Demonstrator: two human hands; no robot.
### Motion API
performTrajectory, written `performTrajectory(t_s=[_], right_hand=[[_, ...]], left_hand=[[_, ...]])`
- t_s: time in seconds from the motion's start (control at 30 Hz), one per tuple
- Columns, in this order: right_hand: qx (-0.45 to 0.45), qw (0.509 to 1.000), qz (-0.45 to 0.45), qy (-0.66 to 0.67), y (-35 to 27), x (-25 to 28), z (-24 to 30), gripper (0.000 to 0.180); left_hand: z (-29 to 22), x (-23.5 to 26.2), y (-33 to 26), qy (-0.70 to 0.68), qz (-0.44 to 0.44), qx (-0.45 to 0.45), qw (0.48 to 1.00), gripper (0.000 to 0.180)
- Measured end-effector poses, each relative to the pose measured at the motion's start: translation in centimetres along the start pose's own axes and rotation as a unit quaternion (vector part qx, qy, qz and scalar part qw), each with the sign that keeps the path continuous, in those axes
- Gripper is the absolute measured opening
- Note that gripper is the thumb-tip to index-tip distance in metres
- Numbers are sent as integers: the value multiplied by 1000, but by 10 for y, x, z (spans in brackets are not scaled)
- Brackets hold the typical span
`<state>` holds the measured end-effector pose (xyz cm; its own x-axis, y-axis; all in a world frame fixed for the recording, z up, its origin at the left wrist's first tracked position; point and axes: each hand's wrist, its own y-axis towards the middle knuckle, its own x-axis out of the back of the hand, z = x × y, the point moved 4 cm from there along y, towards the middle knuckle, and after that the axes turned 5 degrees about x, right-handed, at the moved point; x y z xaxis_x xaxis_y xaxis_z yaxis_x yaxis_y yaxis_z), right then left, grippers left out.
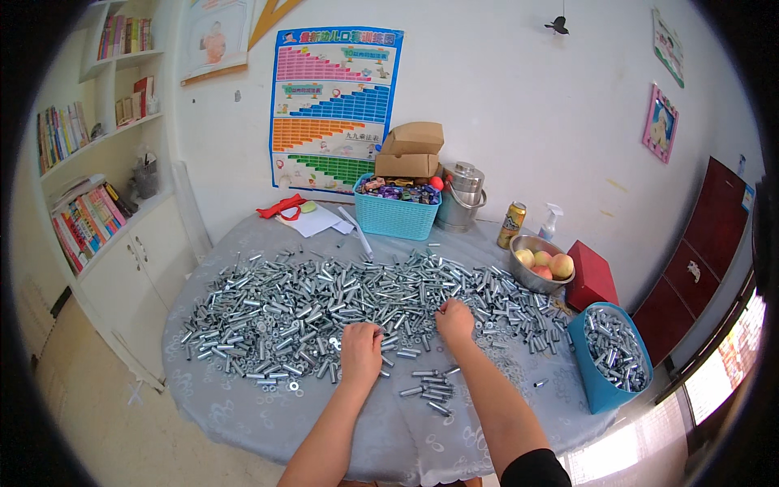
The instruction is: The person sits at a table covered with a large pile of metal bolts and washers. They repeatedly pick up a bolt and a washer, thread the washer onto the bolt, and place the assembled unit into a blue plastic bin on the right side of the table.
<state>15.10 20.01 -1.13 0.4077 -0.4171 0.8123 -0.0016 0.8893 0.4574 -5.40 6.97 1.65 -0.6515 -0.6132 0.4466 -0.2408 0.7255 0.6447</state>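
Note:
A wide heap of silvery metal sleeves and bolts (284, 304), with flat washers among them, covers the middle of the table. At its near edge my left hand (362, 351) is closed, fingers curled together over the parts; whatever it pinches is hidden. My right hand (455, 319) reaches farther into the heap, its fingers also bent together, and what lies between them is too small to make out. Just in front of the hands, a small group of metal sleeve bolts (432, 388) lies on the grey tablecloth (341, 438).
At the right edge stands a blue basket (596, 377) filled with similar metal parts. Farther back are a steel bowl (535, 280) of fruit, a red box (592, 276), a can (511, 225), a spray bottle (551, 221), a metal pot (462, 199) and a turquoise basket (393, 217) of packets.

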Motion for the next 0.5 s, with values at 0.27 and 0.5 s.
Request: performTrajectory(t_s=[0.27,0.5], right_hand=[[-4,998,-5,-56,2,2,-5,15],[60,992,-41,101,-17,47,0,17]], left_hand=[[-11,2,0,-25,5,-22,999,14],[-13,-2,-1,-66,29,-28,997,18]])
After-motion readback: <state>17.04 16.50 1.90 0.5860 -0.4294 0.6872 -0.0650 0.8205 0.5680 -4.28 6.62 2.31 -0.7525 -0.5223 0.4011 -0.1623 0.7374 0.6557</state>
